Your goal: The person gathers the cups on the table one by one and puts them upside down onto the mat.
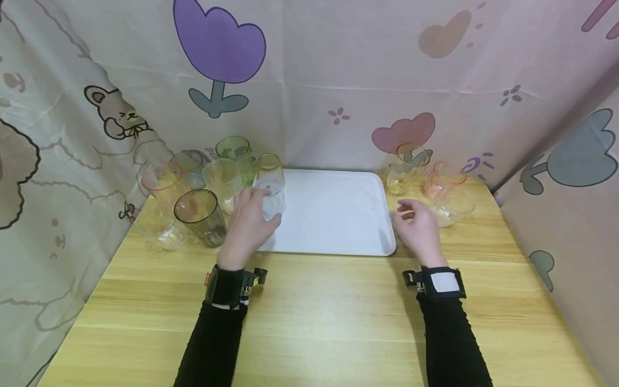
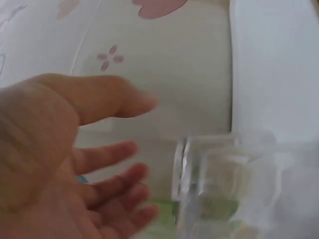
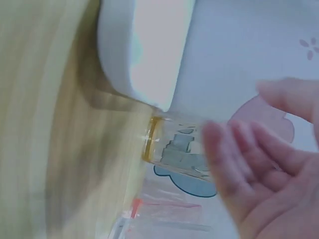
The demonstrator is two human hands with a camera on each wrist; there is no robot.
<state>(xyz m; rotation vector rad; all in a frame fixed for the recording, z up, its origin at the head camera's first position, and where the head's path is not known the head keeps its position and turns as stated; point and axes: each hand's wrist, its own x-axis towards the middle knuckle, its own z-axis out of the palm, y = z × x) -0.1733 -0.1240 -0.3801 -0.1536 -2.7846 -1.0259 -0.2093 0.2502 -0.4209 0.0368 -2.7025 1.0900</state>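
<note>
On the wooden table [image 1: 319,317], both hands, left hand [image 1: 249,226] and right hand [image 1: 420,228], hover with fingers released beside clear glasses.

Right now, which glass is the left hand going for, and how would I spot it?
Start at the white tray in the middle of the wooden table. At its left edge the left hand reaches a clear glass with a yellowish rim. Unlike the tinted cluster further left, it stands right by the tray, nearest the fingers.

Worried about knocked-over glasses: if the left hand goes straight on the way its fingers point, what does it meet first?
Probably the clear glass on the white tray, just beyond the left hand.
</note>
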